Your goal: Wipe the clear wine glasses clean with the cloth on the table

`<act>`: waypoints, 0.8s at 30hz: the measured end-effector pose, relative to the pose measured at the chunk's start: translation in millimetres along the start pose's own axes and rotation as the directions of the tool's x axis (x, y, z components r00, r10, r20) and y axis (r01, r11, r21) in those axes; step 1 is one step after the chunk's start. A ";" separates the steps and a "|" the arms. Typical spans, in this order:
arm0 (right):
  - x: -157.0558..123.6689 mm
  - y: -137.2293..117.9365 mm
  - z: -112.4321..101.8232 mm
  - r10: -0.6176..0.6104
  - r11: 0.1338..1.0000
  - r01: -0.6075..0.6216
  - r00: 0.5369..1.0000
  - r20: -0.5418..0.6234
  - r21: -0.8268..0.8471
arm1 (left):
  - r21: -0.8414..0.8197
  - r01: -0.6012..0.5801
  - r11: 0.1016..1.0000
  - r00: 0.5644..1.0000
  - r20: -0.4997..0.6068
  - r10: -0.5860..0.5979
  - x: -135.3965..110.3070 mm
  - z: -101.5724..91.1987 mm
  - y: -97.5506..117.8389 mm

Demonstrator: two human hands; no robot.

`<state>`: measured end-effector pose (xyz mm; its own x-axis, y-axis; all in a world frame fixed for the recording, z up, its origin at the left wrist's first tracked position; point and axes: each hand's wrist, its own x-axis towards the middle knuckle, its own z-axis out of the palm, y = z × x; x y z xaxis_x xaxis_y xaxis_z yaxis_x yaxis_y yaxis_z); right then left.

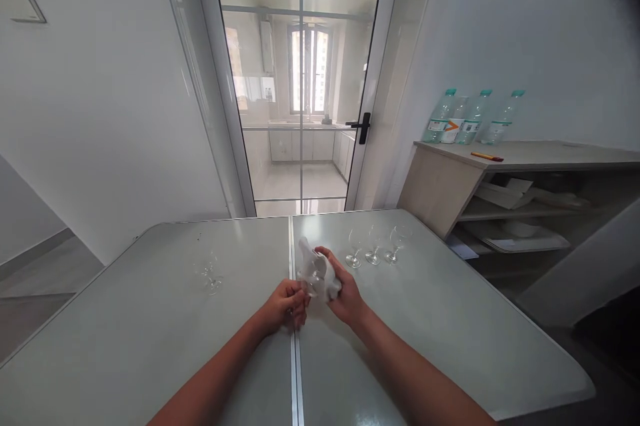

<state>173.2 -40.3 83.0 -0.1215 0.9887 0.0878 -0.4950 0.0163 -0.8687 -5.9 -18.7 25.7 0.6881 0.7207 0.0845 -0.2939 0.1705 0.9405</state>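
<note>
both hands, left hand (286,306) and right hand (344,293), hold a wine glass (309,281) wrapped in a white cloth (320,271) above the table (150,346).

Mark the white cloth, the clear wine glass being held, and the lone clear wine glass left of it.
White cloth (321,271): head view, middle of bunched fabric.
Held wine glass (308,283): head view, bowl beside the cloth.
Lone wine glass (213,278): head view, its middle.
</note>
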 end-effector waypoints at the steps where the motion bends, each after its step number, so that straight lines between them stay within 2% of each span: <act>1: -2.6 1.7 0.6 0.038 0.999 -0.039 0.999 0.025 0.026 | -0.016 0.048 0.999 0.997 0.063 -0.046 -1.5 0.2 0.0; 4: -6.8 5.5 4.2 0.189 0.977 -0.199 0.975 0.119 0.078 | -0.074 0.111 0.991 0.985 0.140 -0.100 -5.7 -0.2 1.5; 7: -5.2 5.9 8.3 0.227 0.969 -0.237 0.966 0.124 0.072 | -0.127 0.067 0.990 0.996 0.072 -0.058 -5.8 -0.1 4.8; 10: -3.8 6.4 14.3 0.179 0.979 -0.188 0.978 0.104 0.083 | -0.122 -0.051 0.991 0.998 -0.049 0.045 -1.4 1.0 7.6; 12: -6.2 9.3 20.2 0.123 0.987 -0.131 0.988 0.090 0.093 | -0.084 -0.120 0.989 0.984 -0.141 0.107 1.9 1.3 8.4; 15: -12.9 17.4 29.2 0.009 0.997 -0.011 1.000 0.024 0.081 | 0.062 -0.160 0.985 0.948 -0.267 0.171 5.1 1.2 7.9; 17: -15.0 22.3 31.4 -0.046 0.995 0.048 0.999 -0.025 0.089 | 0.196 -0.169 0.966 0.924 -0.310 0.224 5.8 2.0 6.6; 18: -14.3 23.6 30.4 -0.055 0.993 0.060 0.997 -0.047 0.101 | 0.244 -0.168 0.955 0.921 -0.306 0.241 5.6 3.0 5.7; 20: -10.0 23.0 24.3 -0.015 0.991 0.024 0.998 -0.064 0.131 | 0.245 -0.130 0.961 0.953 -0.236 0.189 4.0 5.8 3.4; 22: -4.2 17.9 15.3 0.067 0.985 -0.061 0.997 -0.036 0.159 | 0.145 -0.007 0.989 0.994 -0.107 0.022 0.7 8.0 0.7; 24: -1.0 9.9 8.4 0.110 0.980 -0.115 0.993 0.042 0.159 | 0.101 0.107 0.989 0.994 -0.030 -0.104 -3.6 7.8 -2.0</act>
<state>161.2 -42.4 78.4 -0.2114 0.9773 0.0124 -0.6085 -0.1216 -0.7842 -2.6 -26.9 26.0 0.6948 0.7188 -0.0240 -0.1501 0.1776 0.9726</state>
